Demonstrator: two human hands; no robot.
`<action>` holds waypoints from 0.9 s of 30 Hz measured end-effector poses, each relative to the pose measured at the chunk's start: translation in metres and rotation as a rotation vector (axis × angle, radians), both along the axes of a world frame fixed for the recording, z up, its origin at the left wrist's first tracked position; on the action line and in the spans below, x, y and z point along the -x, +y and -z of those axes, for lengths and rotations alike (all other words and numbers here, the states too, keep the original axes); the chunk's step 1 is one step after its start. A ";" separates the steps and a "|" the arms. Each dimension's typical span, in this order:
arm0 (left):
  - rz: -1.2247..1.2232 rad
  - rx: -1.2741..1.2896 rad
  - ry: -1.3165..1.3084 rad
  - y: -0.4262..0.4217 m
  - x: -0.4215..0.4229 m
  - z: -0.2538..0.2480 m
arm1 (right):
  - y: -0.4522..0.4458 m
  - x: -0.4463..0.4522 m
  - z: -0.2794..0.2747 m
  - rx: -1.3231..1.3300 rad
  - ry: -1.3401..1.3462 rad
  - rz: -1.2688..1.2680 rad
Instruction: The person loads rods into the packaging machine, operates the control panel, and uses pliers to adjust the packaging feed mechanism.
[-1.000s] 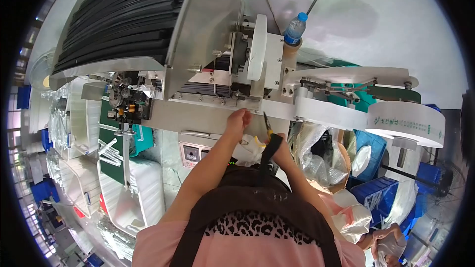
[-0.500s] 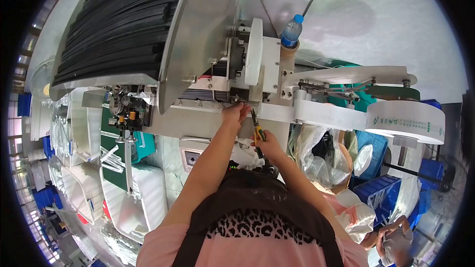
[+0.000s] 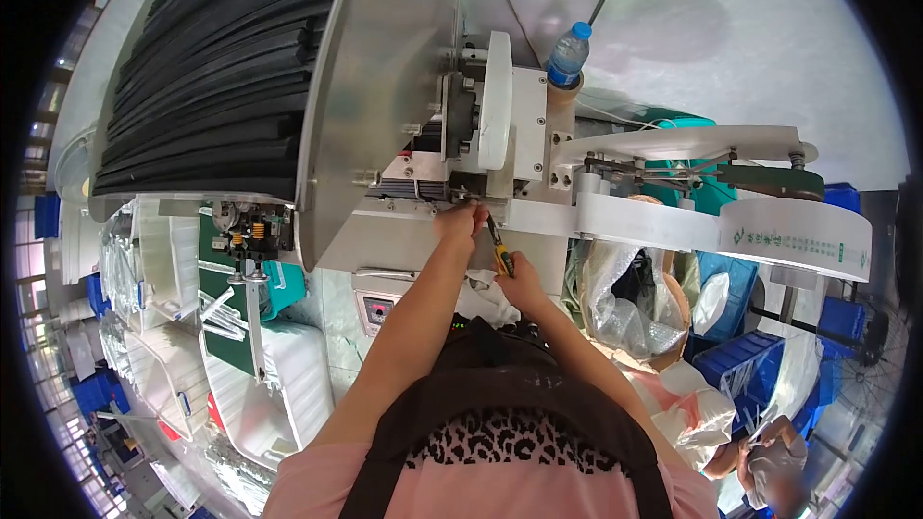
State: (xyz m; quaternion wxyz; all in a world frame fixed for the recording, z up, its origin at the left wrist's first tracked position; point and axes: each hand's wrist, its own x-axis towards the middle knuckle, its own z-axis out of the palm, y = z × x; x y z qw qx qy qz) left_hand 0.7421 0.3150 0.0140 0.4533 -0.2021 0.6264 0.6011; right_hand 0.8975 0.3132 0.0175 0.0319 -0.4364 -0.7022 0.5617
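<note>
My right hand is wrapped round pliers with yellow-and-dark handles. Their dark, narrow nose points up, close beside the fingers of my left hand. That left hand is closed against the front edge of the machine, just below a small metal block; whatever its fingertips pinch is too small or hidden to make out. A wide white strip runs from the machine, right of both hands, to the large printed roll.
Dark strips fill a metal hopper at upper left. A water bottle stands behind the machine. Below are a control box, white bins and blue crates. Another person is at lower right.
The view has shifted slightly, so the machine and roll sit a little differently. Both hands stay at the same spot, with the pliers still in my right hand.
</note>
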 end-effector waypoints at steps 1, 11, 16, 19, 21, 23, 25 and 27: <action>0.034 0.014 0.043 0.000 0.000 0.000 | 0.002 0.001 -0.008 -0.077 -0.033 -0.026; -0.046 -0.004 0.096 -0.002 -0.003 0.006 | 0.006 -0.009 -0.017 -0.078 -0.116 -0.010; 0.146 0.008 0.126 -0.007 0.003 0.005 | 0.007 -0.005 -0.020 -0.089 -0.019 0.008; 0.173 -0.054 0.115 -0.015 0.004 -0.003 | 0.006 -0.006 -0.012 -0.107 0.004 -0.011; 0.249 -0.110 0.153 -0.030 -0.002 -0.007 | 0.005 -0.009 -0.009 -0.129 -0.043 -0.031; 0.306 -0.125 0.232 -0.057 -0.012 -0.002 | 0.002 -0.015 0.002 -0.095 -0.023 -0.039; 0.429 -0.084 0.290 -0.089 -0.023 -0.009 | -0.003 -0.019 0.004 -0.057 -0.007 -0.026; 0.506 -0.023 0.260 -0.125 -0.034 -0.012 | -0.008 -0.018 0.000 -0.069 0.017 -0.053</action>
